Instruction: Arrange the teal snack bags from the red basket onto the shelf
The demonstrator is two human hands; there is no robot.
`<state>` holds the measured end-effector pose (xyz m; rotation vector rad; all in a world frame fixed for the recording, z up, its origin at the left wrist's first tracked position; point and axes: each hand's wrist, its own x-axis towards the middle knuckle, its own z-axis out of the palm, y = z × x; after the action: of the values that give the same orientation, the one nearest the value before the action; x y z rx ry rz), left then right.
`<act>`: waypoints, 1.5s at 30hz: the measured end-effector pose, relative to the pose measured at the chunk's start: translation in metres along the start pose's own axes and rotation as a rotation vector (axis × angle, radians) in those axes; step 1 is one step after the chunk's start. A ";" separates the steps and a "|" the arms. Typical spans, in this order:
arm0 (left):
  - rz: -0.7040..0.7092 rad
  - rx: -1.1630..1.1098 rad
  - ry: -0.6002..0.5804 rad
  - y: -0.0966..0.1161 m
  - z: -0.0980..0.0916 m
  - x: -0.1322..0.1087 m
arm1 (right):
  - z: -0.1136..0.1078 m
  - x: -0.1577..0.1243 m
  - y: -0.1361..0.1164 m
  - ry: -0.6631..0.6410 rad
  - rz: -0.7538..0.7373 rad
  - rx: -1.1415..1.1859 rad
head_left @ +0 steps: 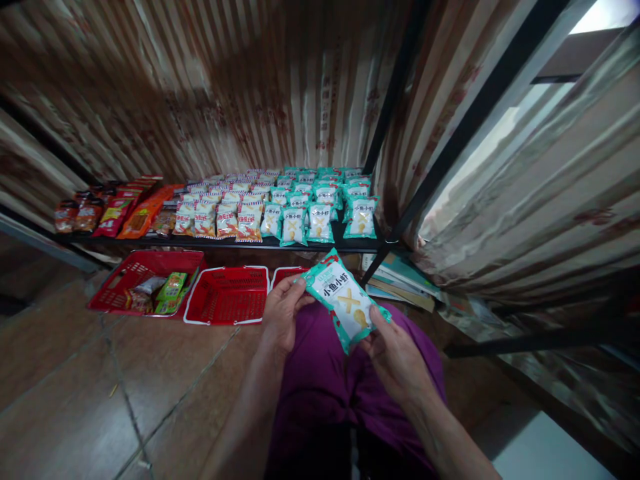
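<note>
I see the teal snack packet (345, 299) between both hands, in front of the shelf (341, 235): left hand (284, 310) pinching its shelf-side end, right hand (391, 351) closed on the end farther from the shelf.

Black characters reading "小鱼小虾" mark the teal-and-white plastic snack packet (346, 303) in front of the long black shelf (339, 233) and the matching teal-and-white pillow-shaped packets (320, 223) on its right part.
</note>
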<state>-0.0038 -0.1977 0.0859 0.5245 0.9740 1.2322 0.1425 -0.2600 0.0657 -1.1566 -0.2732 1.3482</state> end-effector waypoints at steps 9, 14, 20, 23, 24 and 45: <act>0.064 -0.015 0.017 -0.003 0.014 0.009 | -0.007 0.003 0.003 -0.011 -0.008 -0.025; 0.065 0.061 -0.022 0.001 0.018 0.016 | -0.010 0.002 0.009 -0.001 -0.021 -0.055; 0.098 0.247 -0.075 0.008 0.020 0.019 | -0.013 0.002 0.010 0.002 -0.038 -0.097; 0.153 0.261 -0.060 0.007 0.022 0.018 | -0.012 0.000 0.009 -0.017 -0.031 -0.073; 0.171 0.257 -0.045 0.007 0.022 0.018 | -0.012 -0.001 0.008 -0.024 -0.033 -0.072; -0.073 0.174 -0.198 -0.010 0.025 -0.009 | -0.008 -0.011 0.004 -0.033 0.018 -0.002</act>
<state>0.0224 -0.2049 0.0940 0.7275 0.9278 1.0143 0.1426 -0.2742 0.0637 -1.1412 -0.2889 1.3841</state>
